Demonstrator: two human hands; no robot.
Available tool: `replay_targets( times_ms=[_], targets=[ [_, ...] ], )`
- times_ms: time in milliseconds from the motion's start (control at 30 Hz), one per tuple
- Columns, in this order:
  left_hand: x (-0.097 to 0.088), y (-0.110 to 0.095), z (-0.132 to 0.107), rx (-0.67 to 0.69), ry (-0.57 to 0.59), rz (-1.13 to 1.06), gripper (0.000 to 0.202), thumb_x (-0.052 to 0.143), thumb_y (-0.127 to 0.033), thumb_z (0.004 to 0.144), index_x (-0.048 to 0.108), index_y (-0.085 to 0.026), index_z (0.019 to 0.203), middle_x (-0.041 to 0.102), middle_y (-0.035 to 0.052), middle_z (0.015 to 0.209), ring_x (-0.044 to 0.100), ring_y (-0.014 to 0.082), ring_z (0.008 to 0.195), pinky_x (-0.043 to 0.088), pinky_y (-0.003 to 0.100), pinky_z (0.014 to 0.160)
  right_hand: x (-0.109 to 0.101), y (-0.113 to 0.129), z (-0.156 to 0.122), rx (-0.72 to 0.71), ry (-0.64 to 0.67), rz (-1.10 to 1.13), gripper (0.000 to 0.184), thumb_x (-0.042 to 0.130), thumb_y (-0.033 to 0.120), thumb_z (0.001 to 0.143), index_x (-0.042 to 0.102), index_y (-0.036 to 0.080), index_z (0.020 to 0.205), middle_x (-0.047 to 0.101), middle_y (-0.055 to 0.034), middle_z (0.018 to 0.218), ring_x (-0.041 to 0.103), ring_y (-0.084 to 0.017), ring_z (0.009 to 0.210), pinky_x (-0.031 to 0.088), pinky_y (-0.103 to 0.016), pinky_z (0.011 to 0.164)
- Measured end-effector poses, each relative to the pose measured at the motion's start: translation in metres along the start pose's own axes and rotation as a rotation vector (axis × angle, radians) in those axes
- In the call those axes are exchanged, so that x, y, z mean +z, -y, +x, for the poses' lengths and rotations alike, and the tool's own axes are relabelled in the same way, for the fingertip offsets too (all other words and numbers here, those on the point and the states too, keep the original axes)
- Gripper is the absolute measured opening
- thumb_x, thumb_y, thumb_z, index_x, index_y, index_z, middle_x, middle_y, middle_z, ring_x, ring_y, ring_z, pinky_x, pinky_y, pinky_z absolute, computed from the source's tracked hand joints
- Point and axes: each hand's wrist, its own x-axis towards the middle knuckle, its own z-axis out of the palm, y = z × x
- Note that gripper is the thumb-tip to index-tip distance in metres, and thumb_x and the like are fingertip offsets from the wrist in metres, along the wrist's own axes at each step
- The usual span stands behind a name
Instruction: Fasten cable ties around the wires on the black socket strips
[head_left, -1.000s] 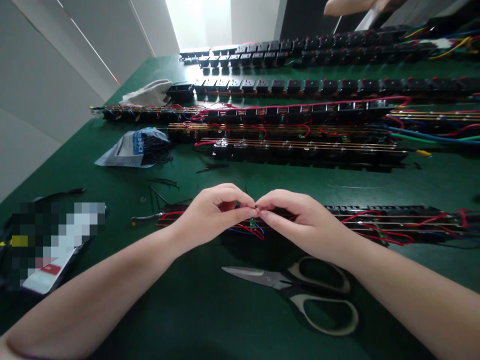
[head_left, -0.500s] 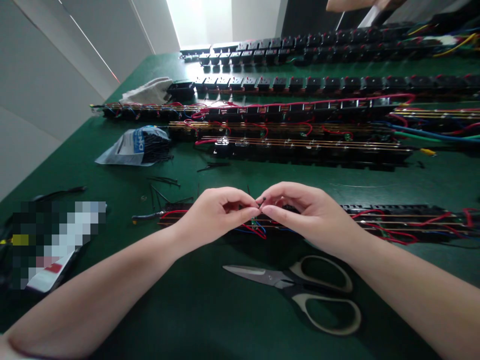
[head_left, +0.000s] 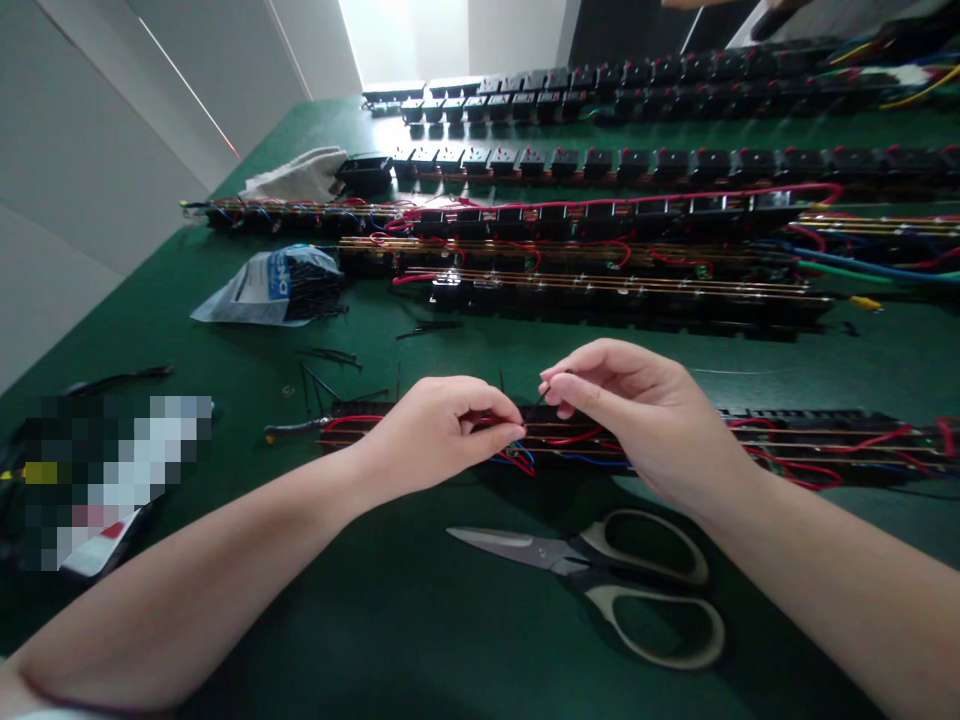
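Observation:
My left hand is closed in a pinch on red and blue wires at the near black socket strip lying across the green table. My right hand is raised a little to the right of it, thumb and forefinger pinched on a thin black cable tie. The two hands are a short gap apart. Scissors with grey handles lie shut just in front of my hands.
Several long socket strips with red, blue and copper wiring lie in rows farther back. A plastic bag of black cable ties and loose ties sit at left. A white glove lies far left. Another person's hand shows at the top edge.
My right hand has pulled up and to the right, away from my left hand; before, the fingertips of both met in one pinch. My left hand stays on the wires.

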Motion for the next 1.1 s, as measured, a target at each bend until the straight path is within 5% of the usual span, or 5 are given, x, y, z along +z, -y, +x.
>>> replay_targets(
  times_ms=[333,567,1100],
  targets=[
    [-0.0016,0.0009,0.0002,0.044,0.017,0.093,0.008,0.068,-0.019,0.086,0.075,-0.019,0.084,0.068,-0.0036,0.075,0.048,0.0059,0.057,0.039,0.018,0.058,0.0017,-0.0012,-0.0001,0.024,-0.039,0.002,0.018,0.086,0.033,0.072,0.073,0.024,0.083,0.072,0.0013,0.075,0.066,-0.013,0.066,0.056,-0.024,0.061],
    [-0.0012,-0.0001,0.0005,0.05,0.025,0.107,0.008,0.067,-0.019,0.087,0.074,-0.019,0.083,0.067,-0.0025,0.075,0.05,0.0072,0.058,0.042,0.019,0.061,0.0019,-0.0049,0.0003,-0.023,-0.097,-0.009,0.015,0.078,0.031,0.081,0.064,0.024,0.082,0.07,0.0015,0.075,0.065,-0.014,0.066,0.056,-0.024,0.059],
    [-0.0026,-0.0018,0.0013,0.072,0.041,0.141,0.008,0.065,-0.018,0.086,0.071,-0.018,0.081,0.065,-0.0016,0.073,0.052,0.0086,0.06,0.043,0.02,0.063,-0.0011,-0.0078,0.0003,-0.053,0.034,-0.112,0.024,0.079,0.034,0.079,0.061,0.027,0.094,0.074,0.0004,0.082,0.073,-0.019,0.079,0.061,-0.031,0.07]
  ],
)
